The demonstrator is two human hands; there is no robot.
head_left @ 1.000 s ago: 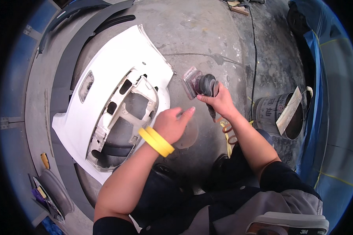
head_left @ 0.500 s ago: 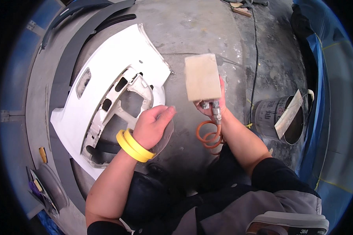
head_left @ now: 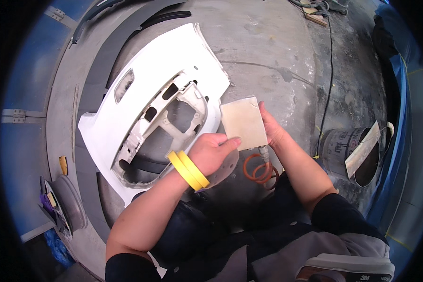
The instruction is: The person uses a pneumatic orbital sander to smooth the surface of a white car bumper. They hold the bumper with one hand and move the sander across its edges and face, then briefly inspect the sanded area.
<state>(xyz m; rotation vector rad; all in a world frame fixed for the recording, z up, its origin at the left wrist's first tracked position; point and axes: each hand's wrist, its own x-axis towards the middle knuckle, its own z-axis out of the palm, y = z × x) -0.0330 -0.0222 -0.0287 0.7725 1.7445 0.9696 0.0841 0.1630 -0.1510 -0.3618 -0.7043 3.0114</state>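
While the right hand (head_left: 273, 129) grips a square-padded tool (head_left: 244, 120), tan face up, just right of the white bumper (head_left: 136, 80), the left hand (head_left: 214, 152) is closed on a translucent sheet (head_left: 224, 169), its thumb over the tool's lower edge. Should the right hand's hold loosen, a tug from the coiled orange hose (head_left: 269, 170) below could tilt the tool and let it slip.
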